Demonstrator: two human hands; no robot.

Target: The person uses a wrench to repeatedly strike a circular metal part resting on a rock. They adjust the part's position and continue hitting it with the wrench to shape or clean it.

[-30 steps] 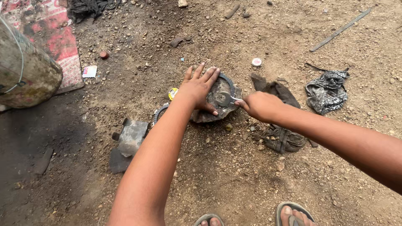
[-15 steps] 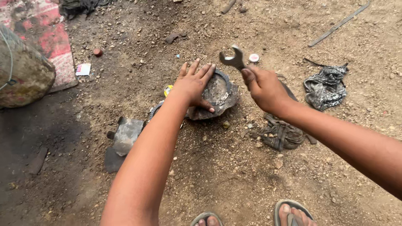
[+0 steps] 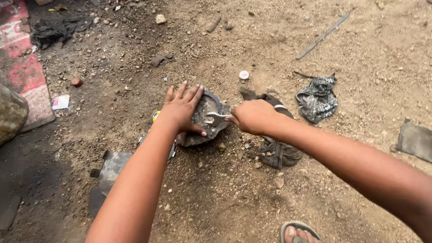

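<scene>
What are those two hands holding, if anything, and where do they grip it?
The right hand grips a grey metal open-ended spanner by its handle, the head on the part. The left hand presses flat on the dark round metal part, grasping nothing.

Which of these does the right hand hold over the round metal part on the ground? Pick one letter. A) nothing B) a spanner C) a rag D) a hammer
B: the right hand grips a spanner whose open jaw rests on the round metal part, while the left hand lies flat on that part.
</scene>
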